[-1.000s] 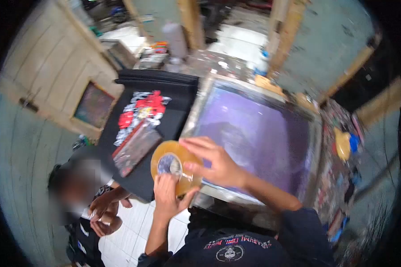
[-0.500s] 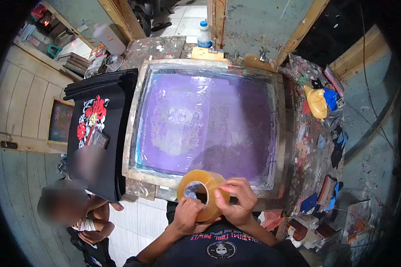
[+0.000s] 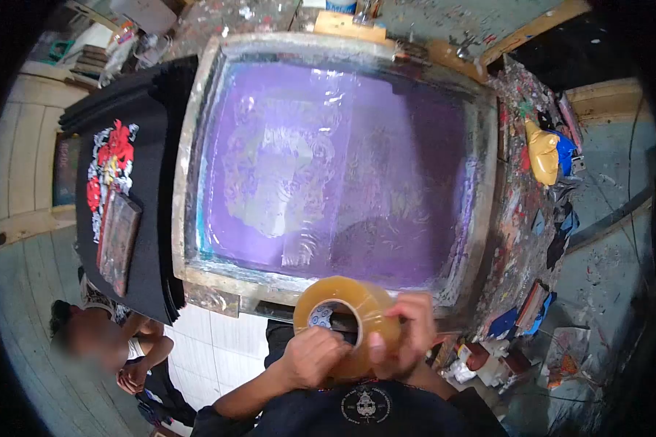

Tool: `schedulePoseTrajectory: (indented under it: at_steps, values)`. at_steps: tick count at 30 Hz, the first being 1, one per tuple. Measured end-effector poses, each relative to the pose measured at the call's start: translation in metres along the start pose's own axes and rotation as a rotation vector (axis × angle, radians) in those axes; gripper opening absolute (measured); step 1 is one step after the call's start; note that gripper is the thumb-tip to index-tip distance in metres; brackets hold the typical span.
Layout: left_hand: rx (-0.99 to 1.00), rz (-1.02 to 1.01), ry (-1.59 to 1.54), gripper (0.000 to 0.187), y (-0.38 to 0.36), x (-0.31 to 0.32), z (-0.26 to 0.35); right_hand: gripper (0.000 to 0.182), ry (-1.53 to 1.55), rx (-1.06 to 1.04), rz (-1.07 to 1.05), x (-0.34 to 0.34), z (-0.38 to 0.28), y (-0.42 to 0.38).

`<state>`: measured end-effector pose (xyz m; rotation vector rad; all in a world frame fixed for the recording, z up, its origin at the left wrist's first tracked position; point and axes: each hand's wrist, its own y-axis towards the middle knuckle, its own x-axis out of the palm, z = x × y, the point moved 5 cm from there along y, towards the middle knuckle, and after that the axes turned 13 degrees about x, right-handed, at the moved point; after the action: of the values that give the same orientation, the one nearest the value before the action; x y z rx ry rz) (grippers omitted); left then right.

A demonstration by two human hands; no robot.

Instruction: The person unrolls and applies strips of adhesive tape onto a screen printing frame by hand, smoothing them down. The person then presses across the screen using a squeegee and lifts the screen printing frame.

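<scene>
A large roll of clear yellowish tape (image 3: 315,300) is held upright in front of my chest, at the near edge of a framed screen. My left hand (image 3: 317,357) grips the roll's near left side, fingers curled into its core. On the right side of the roll, my right hand (image 3: 404,335) is bent with thumb and fingers at the tape's outer surface, slightly blurred. Beyond the roll lies the purple screen mesh (image 3: 386,182) in its worn wooden frame (image 3: 189,175), with shiny clear strips across its middle.
Black printed fabric pieces (image 3: 146,167) are stacked at the left, with a squeegee (image 3: 118,244) on top. Another person (image 3: 142,353) sits at the lower left. A yellow bag (image 3: 543,151) and another squeegee (image 3: 532,306) lie on the paint-stained right side.
The view has tilted down and come closer to the screen. My right hand has shifted slightly right along the roll, while my left hand keeps its hold.
</scene>
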<state>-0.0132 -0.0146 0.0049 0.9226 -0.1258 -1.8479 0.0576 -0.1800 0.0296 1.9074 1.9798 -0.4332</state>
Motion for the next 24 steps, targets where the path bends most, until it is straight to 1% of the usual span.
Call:
schedulePoseTrajectory:
  at_steps: [1,2,6,9,13,14,17,18,21,24]
  values:
    - [0.019,-0.014,-0.02,0.029,0.001,0.001,-0.006,0.035,-0.032,0.015,0.006,-0.002,0.002,0.001]
    - [0.096,-0.026,0.006,0.024,0.009,0.001,-0.008,0.034,-0.065,0.029,0.012,-0.007,0.002,0.002]
    - [0.119,-0.047,-0.04,0.02,0.022,0.0,-0.019,0.031,-0.115,0.114,0.039,-0.017,0.011,-0.004]
    - [0.107,0.001,-0.092,0.021,0.019,0.004,-0.022,0.031,-0.165,0.128,0.078,-0.016,0.007,-0.002]
    - [0.1,0.023,-0.15,0.02,0.017,0.002,-0.024,0.034,-0.173,0.056,0.145,-0.015,0.005,-0.008]
    - [0.106,0.036,-0.139,0.02,0.018,0.001,-0.025,0.035,-0.216,0.07,0.107,-0.015,0.0,-0.005]
    - [0.113,0.062,-0.147,0.02,0.013,0.004,-0.024,0.035,-0.224,0.036,0.177,-0.01,-0.002,-0.007]
    - [0.114,0.068,-0.152,0.021,0.011,0.005,-0.023,0.035,-0.196,-0.028,0.163,-0.011,-0.002,-0.007]
    - [0.114,0.087,-0.166,0.021,0.005,0.008,-0.019,0.034,-0.147,-0.122,0.148,-0.011,-0.003,-0.014]
    - [0.151,0.096,-0.137,0.015,-0.001,0.01,-0.016,0.035,-0.091,-0.173,0.133,-0.014,-0.002,-0.024]
